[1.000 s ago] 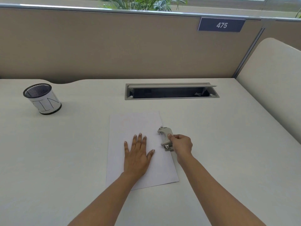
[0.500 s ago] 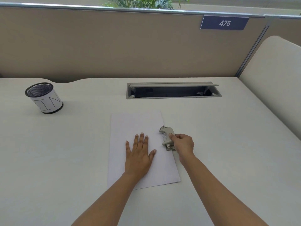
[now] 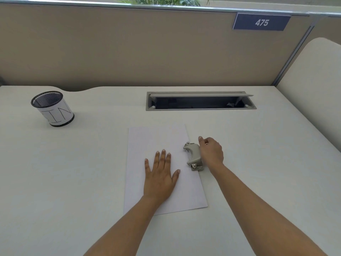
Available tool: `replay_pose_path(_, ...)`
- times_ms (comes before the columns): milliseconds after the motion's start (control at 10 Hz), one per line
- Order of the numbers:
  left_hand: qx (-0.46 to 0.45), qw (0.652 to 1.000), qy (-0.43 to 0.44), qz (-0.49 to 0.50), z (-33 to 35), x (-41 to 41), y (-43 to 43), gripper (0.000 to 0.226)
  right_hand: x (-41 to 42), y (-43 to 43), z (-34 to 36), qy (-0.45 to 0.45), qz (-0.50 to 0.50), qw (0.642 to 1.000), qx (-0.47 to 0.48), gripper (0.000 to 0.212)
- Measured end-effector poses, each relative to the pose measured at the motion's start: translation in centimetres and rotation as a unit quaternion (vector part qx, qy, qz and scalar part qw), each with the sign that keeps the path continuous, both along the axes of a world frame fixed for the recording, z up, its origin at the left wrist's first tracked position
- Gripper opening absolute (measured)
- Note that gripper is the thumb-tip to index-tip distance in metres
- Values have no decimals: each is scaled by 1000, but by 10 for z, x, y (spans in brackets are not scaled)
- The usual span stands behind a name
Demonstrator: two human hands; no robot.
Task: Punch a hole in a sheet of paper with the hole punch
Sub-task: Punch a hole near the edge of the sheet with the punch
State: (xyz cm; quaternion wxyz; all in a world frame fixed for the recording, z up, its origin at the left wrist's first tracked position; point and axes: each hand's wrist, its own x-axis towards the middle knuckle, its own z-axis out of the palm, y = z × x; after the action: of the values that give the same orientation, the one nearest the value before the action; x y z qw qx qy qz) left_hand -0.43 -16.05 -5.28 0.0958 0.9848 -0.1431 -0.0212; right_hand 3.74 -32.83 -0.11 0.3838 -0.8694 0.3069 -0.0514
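A white sheet of paper (image 3: 158, 141) lies on the desk in front of me. My left hand (image 3: 160, 174) rests flat on its middle, fingers spread. A grey hole punch (image 3: 192, 156) sits over the sheet's right edge, its slot facing the paper. My right hand (image 3: 211, 150) lies against the punch's right side with fingers loosely curled and the thumb pointing away from me. The punch's top lever is uncovered. Whether the hand grips the punch is unclear.
A black mesh pen cup (image 3: 52, 109) with a white paper label stands at the far left. An open cable tray slot (image 3: 201, 101) is set into the desk (image 3: 73, 172) behind the paper. A beige partition (image 3: 129, 48) closes the back.
My right hand has left the near end of the punch and moved farther away along its right side. My left hand and the paper have stayed put.
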Motion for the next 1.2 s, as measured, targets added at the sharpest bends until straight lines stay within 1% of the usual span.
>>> replay_pose_path(100, -4, 1000, -1, 1, -1, -1, 0, 66, 13, 3, 0, 18, 30, 998, -48, 44)
replay_pose_path(200, -7, 1000, -3, 1, 0, -1, -1, 66, 21, 2, -3, 49, 38, 996, -66, 49)
replay_pose_path(400, -9, 1000, -2, 2, 0, 0, -1, 65, 27, 1, -12, 90, 32, 994, -58, 52)
replay_pose_path(800, -8, 1000, 1, -2, 0, -1, 0, 65, 28, 8, -24, 71, -4, 990, -119, 46)
replay_pose_path(1100, -8, 1000, 3, -3, 2, -1, -2, 67, 26, 6, -31, 62, 6, 982, -179, 45)
replay_pose_path(1200, -3, 1000, 3, -3, 2, -1, -1, 72, 26, 7, -33, 57, 10, 980, -189, 44)
